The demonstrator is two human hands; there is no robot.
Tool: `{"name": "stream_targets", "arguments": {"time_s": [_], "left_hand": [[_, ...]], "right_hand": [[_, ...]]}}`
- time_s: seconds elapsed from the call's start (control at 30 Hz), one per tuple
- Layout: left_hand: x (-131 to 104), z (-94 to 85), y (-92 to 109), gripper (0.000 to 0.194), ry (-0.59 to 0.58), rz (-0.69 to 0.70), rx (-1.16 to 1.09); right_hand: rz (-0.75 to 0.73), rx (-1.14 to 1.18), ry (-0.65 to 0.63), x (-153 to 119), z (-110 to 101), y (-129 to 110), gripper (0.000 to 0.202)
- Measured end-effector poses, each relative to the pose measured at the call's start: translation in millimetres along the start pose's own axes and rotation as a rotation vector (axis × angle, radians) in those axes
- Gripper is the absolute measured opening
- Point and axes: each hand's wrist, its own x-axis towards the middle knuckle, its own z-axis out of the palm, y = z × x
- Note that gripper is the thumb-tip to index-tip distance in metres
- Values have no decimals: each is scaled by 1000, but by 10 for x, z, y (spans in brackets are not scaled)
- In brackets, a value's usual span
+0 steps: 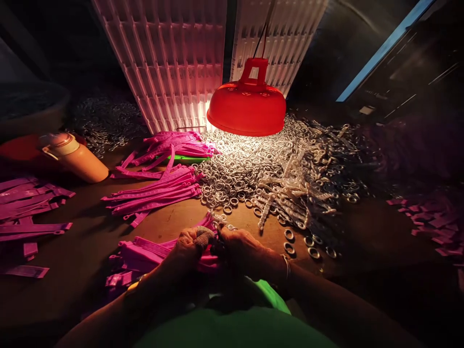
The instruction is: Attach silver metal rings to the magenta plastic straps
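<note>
My left hand (190, 244), with cloth wrapped on a finger, is closed on a pink strap (207, 221) whose end sticks up between the hands. My right hand (241, 244) is closed close beside it, its fingertips at some small pale pieces (220, 220); what exactly it grips is too small to make out. Below and left of my hands lie more pink straps (139, 253). Just beyond them is a large heap of metal rings (232, 179), with clear ribbed strips (286, 193) on its right side. Several loose rings (313, 252) lie right of my right hand.
A red lamp (246, 108) hangs low over the heap. Bundled pink straps (155, 193) lie left of it, beside an orange bottle (81, 157). Other pink straps (29, 200) lie far left, and pink pieces (435, 217) far right. White corrugated panels (174, 58) stand behind.
</note>
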Motion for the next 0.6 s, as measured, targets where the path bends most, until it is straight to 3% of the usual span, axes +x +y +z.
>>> {"name": "stream_targets", "arguments": {"time_s": [0.27, 0.6], "left_hand": [[-23, -49, -95, 28, -42, 59, 16], [68, -102, -96, 30, -75, 57, 70]], "right_hand": [[-32, 188, 155, -43, 166, 58, 19], [-7, 227, 192, -27, 247, 138, 15]]}}
